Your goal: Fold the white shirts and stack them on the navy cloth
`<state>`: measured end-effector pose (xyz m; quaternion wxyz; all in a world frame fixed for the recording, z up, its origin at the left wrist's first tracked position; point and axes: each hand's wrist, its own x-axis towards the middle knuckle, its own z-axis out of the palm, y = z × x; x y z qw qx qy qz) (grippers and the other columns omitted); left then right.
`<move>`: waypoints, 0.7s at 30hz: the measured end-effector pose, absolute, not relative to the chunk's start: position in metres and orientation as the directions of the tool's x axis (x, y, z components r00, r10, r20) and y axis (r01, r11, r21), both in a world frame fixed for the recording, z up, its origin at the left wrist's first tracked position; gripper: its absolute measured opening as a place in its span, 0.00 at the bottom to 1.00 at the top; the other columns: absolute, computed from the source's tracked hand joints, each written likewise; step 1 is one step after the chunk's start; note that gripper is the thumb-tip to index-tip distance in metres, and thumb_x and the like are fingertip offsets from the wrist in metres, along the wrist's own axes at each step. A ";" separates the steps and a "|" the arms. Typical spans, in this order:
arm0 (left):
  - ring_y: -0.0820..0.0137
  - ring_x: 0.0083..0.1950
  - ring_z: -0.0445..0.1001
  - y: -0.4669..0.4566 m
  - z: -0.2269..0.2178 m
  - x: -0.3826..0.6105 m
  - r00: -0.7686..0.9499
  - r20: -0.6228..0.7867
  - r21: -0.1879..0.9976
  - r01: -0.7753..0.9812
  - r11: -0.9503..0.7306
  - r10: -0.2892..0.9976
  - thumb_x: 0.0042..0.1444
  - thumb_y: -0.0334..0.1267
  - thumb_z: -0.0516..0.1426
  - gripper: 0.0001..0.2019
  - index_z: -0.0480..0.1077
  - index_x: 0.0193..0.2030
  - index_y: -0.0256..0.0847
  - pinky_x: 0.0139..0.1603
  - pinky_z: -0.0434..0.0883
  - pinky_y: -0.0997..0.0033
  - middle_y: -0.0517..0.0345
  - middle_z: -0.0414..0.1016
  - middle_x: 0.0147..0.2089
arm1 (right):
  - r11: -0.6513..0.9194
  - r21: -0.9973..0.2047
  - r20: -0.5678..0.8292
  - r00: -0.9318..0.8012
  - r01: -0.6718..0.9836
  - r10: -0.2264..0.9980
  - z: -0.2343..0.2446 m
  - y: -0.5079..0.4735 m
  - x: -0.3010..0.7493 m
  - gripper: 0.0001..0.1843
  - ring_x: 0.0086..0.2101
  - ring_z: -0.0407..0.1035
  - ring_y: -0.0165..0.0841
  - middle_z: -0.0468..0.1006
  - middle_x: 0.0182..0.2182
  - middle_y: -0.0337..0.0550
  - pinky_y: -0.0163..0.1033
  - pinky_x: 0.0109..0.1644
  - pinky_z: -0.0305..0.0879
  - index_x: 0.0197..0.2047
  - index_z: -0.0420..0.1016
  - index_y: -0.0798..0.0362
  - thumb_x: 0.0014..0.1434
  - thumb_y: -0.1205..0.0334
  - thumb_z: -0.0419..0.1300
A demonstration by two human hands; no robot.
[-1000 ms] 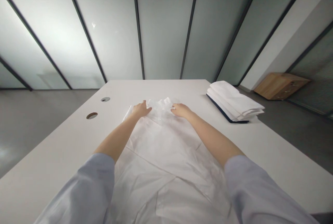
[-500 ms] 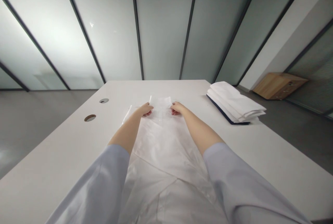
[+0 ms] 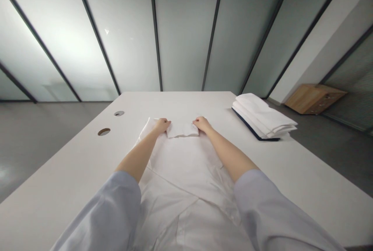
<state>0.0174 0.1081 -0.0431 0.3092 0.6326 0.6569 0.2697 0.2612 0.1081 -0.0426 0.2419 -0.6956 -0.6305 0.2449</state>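
Note:
A white garment, lightly wrinkled and with a few seams, lies lengthwise on the white table in front of me. Its far end is turned over toward me as a short folded flap. At the flap's left corner my left hand is closed, fingers pinching the cloth. My right hand pinches the opposite corner in the same way. Part of the garment sticks out to the left, beyond my left wrist. Near me, I cannot tell where the garment ends and my own clothing begins.
To the right, a stack of folded white cloth rests on a thin dark blue layer. Two round holes pierce the table's left side. A wooden cabinet stands beyond, near frosted glass panels.
The garment's far end, held up between both hands before, is now folded over toward me and lies as a flap. My hands remain at its two corners.

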 end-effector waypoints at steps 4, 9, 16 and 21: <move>0.52 0.51 0.73 0.089 -0.037 0.027 0.007 0.053 0.247 0.969 -0.020 0.999 0.56 0.46 0.55 0.22 0.65 0.55 0.38 0.49 0.67 0.57 0.41 0.76 0.48 | 0.025 -0.195 0.104 -0.005 0.980 0.995 -0.041 0.094 0.254 0.18 0.47 0.70 0.43 0.76 0.46 0.55 0.43 0.49 0.64 0.51 0.72 0.54 0.58 0.56 0.58; 0.53 0.65 0.60 0.075 -0.041 0.029 0.259 0.275 -0.036 0.965 -0.260 0.926 0.62 0.50 0.48 0.26 0.59 0.63 0.41 0.63 0.56 0.53 0.40 0.64 0.63 | 0.221 -0.023 0.215 -0.211 0.975 0.953 -0.044 0.076 0.245 0.29 0.61 0.54 0.46 0.61 0.62 0.59 0.48 0.63 0.49 0.63 0.62 0.56 0.65 0.47 0.49; 0.45 0.72 0.42 0.081 -0.069 0.029 0.135 -0.014 0.094 0.987 -0.133 0.991 0.59 0.64 0.39 0.40 0.50 0.70 0.39 0.67 0.44 0.44 0.40 0.45 0.73 | 0.120 -0.136 -0.074 -0.131 0.983 0.989 -0.069 0.067 0.234 0.44 0.67 0.35 0.51 0.41 0.70 0.56 0.55 0.66 0.32 0.71 0.45 0.51 0.61 0.31 0.37; 0.47 0.72 0.45 0.078 -0.070 0.027 0.163 0.055 0.086 0.982 -0.168 0.985 0.61 0.61 0.41 0.37 0.53 0.69 0.38 0.68 0.43 0.46 0.41 0.49 0.72 | 0.073 -0.150 -0.053 -0.082 0.986 0.995 -0.070 0.064 0.232 0.45 0.67 0.35 0.52 0.41 0.70 0.57 0.56 0.66 0.32 0.71 0.46 0.51 0.61 0.31 0.37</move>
